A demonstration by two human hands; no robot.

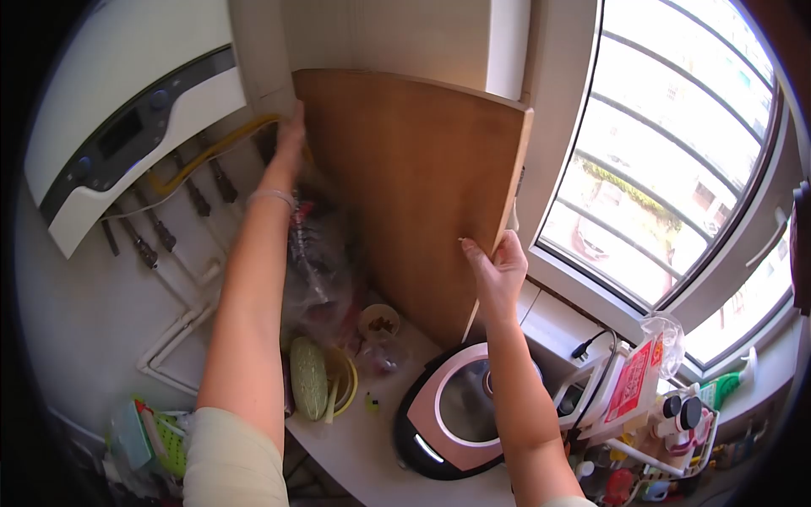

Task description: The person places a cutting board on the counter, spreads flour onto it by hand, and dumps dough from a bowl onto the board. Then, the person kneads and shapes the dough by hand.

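Observation:
A large wooden board (405,186) stands upright at the back of the counter, between my two hands. My left hand (291,139) is at its left edge, fingers pointing up along the side and slightly blurred. Gripping the right edge is my right hand (498,266), thumb on the front face and fingers wrapped behind. Below my left hand lie clear plastic bags (317,275). A pale green gourd (308,380) rests beside a yellow bowl (349,389), and a small cup (368,319) with brown bits sits behind them.
A pink and black rice cooker (420,406) stands on the counter (338,456) below the board. Left is a white wall-mounted heater (186,106) with pipes underneath. A barred window (642,169) is at right, above a rack (676,460) crowded with bottles.

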